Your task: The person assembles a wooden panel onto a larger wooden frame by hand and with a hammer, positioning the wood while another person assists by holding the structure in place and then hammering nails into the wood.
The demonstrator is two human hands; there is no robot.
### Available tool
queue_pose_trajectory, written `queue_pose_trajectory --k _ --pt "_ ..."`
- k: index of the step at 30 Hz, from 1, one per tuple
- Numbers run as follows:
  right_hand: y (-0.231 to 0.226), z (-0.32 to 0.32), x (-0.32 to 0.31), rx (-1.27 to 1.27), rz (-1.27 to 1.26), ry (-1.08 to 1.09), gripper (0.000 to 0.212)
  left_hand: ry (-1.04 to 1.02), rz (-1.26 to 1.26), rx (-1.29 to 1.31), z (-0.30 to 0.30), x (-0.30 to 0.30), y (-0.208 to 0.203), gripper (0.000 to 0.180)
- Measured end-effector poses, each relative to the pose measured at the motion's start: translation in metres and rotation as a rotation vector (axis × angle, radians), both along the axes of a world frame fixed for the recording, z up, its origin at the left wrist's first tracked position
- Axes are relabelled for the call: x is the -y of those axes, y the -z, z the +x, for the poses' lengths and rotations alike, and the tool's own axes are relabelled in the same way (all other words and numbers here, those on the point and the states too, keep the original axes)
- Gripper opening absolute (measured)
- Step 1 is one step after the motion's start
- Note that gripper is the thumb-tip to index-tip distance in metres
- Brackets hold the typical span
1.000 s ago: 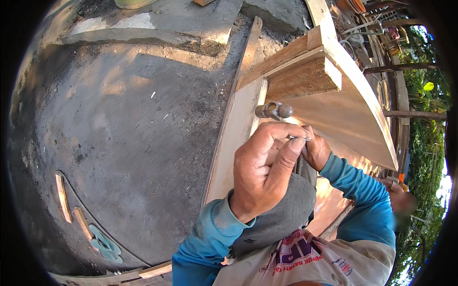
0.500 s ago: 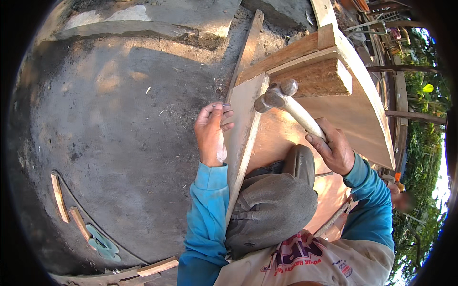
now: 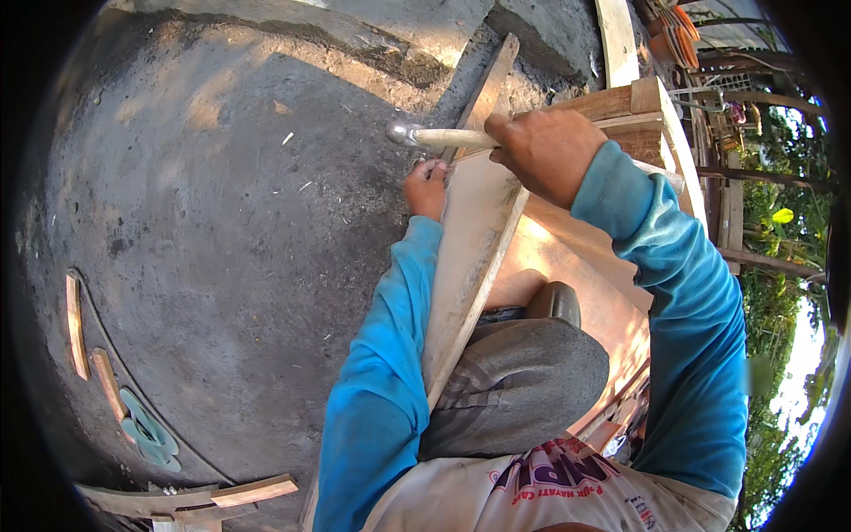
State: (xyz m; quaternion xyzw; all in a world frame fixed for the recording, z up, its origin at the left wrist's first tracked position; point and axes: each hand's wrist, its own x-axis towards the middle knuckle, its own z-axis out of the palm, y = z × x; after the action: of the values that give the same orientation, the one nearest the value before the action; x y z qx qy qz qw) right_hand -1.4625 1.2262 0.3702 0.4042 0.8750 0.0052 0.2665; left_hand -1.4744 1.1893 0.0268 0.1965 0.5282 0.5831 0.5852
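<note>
My right hand (image 3: 550, 155) is wrapped round the pale wooden handle of a hammer (image 3: 454, 138). Its metal head is raised just beyond my left hand (image 3: 426, 188), apart from it. The fingers of that left hand are pinched together at the far left edge of a plywood panel (image 3: 470, 239). A thin nail showed in this pinch a moment ago; now the fingers mostly hide it. Past the fingertips a narrow wooden plank (image 3: 489, 84) lies on the ground. Wooden blocks (image 3: 651, 97) join the panel's frame at the far right, partly behind my right hand.
Dark, rough concrete floor (image 3: 230, 222) spreads to the left. A concrete ledge (image 3: 381, 40) runs along the far side. Green sandals (image 3: 149, 430) and several wood offcuts (image 3: 257, 490) lie at the lower left. My bent knee (image 3: 550, 363) rests beside the panel.
The hammer has swung left and away from me, from over the panel's frame to above my left hand. My left hand has moved farther out and closed against the panel's edge.
</note>
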Motion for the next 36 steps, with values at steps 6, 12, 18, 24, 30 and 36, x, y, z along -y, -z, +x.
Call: queue_pose_trajectory --k 6,12,18,24,30,36 --pt "0.047 0.012 -0.016 0.161 0.034 -0.025 0.029 -0.004 -0.04 -0.126 0.001 0.0 -0.012 0.017" --pt "0.054 -0.014 -0.023 0.156 -0.007 -0.026 0.044 -0.04 0.022 -0.215 -0.006 -0.002 -0.011 0.016" --pt "0.073 -0.017 -0.036 0.218 -0.095 -0.051 0.041 0.08 0.027 -0.233 -0.007 -0.002 -0.034 0.015" --pt "0.075 -0.022 -0.038 0.155 -0.099 -0.025 0.04 0.012 0.02 -0.055 -0.01 -0.002 -0.026 0.015" --pt "0.077 -0.012 -0.044 0.186 -0.129 -0.019 0.04 0.066 0.024 -0.135 -0.005 -0.002 -0.026 0.017" --pt "0.073 -0.018 -0.04 0.167 -0.094 -0.026 0.038 0.061 0.044 -0.18 -0.01 -0.001 -0.025 0.019"
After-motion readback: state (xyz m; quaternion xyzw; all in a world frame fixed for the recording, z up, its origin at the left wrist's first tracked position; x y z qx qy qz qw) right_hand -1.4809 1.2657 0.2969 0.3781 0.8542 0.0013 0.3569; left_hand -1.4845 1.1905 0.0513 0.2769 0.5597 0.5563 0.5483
